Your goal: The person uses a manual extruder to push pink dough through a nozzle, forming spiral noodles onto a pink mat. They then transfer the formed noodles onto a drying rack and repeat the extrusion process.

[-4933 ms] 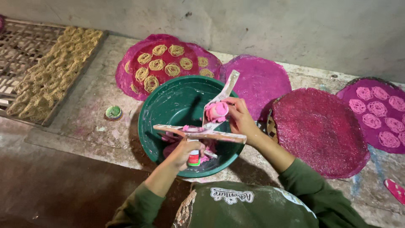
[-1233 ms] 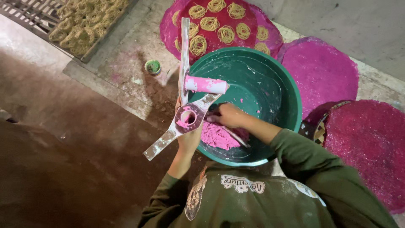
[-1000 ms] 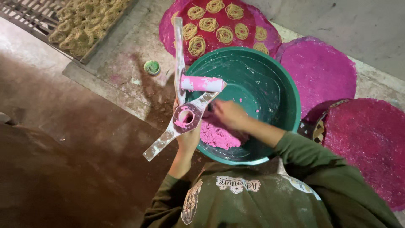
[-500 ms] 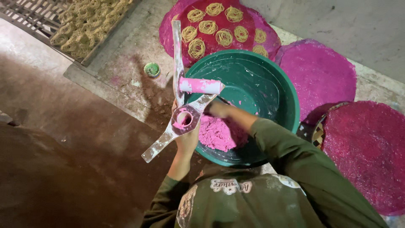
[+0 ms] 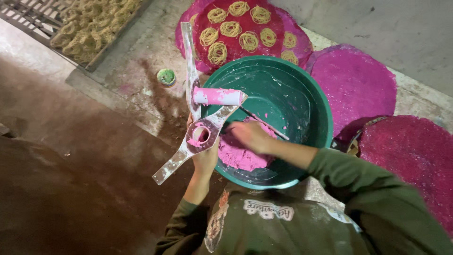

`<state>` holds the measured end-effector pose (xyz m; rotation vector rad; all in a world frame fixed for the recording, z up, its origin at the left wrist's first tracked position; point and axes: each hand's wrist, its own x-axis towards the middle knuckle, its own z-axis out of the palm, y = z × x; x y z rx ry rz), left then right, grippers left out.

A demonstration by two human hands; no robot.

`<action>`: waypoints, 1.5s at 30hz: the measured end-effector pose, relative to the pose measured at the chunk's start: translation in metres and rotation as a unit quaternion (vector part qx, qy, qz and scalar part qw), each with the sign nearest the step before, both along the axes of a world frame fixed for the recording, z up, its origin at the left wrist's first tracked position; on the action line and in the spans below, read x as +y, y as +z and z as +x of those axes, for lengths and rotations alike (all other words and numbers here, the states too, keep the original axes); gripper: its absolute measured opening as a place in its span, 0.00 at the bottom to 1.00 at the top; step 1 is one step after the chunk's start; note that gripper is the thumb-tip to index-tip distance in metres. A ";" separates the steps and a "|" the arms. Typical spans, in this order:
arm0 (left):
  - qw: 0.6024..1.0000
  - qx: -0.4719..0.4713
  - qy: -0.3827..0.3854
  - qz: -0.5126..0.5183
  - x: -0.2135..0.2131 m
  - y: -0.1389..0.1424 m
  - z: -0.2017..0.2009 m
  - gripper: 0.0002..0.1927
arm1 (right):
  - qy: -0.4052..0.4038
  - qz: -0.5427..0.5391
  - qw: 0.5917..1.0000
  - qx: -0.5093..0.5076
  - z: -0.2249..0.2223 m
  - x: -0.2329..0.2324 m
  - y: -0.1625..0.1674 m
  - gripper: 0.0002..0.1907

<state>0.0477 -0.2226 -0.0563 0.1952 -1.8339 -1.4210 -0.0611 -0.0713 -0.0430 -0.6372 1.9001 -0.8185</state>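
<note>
The press [image 5: 200,132] — a hinged two-arm hand tool smeared pink — is held over the near-left rim of the basin [image 5: 302,89], its arms swung apart. One arm runs up and away past the rim; the other points down-left over the dark floor [image 5: 71,189]. Its round cup, at the joint, faces up with pink dough in it, and the pink plunger [image 5: 218,96] lies crosswise just above the cup, over the basin's left edge.

The left hand [image 5: 205,158] grips the press from below, right under the cup; its fingers curl around the body, mostly hidden by the tool, so how tightly they close cannot be told. The right hand [image 5: 247,136] is inside the basin, just right of the cup, resting on the dough [image 5: 243,156] heaped at the near wall. Its fingers point toward the cup and look bunched — whether they pinch a piece is unclear.

A thin stick [image 5: 264,123] lies in the basin beside the right hand. Beyond the basin sits a red mat [image 5: 288,56] with yellow noodle coils; right of it, two pink mats, the nearer cut off by the frame. A small green cap [image 5: 166,76] lies left of the basin, and a tray [image 5: 89,28] of coils is cut off at top left.
</note>
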 end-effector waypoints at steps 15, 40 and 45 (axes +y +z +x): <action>1.000 -0.010 0.011 -0.006 0.005 0.024 -0.005 0.35 | 0.120 -0.236 0.897 0.355 -0.014 -0.037 -0.071 0.34; 0.997 -0.014 -0.027 0.075 0.007 0.028 -0.003 0.37 | 0.106 0.126 0.920 0.355 0.014 0.056 0.022 0.17; 0.997 0.006 -0.027 0.069 0.010 0.030 -0.003 0.35 | 0.053 0.014 0.960 0.273 0.063 0.074 0.057 0.28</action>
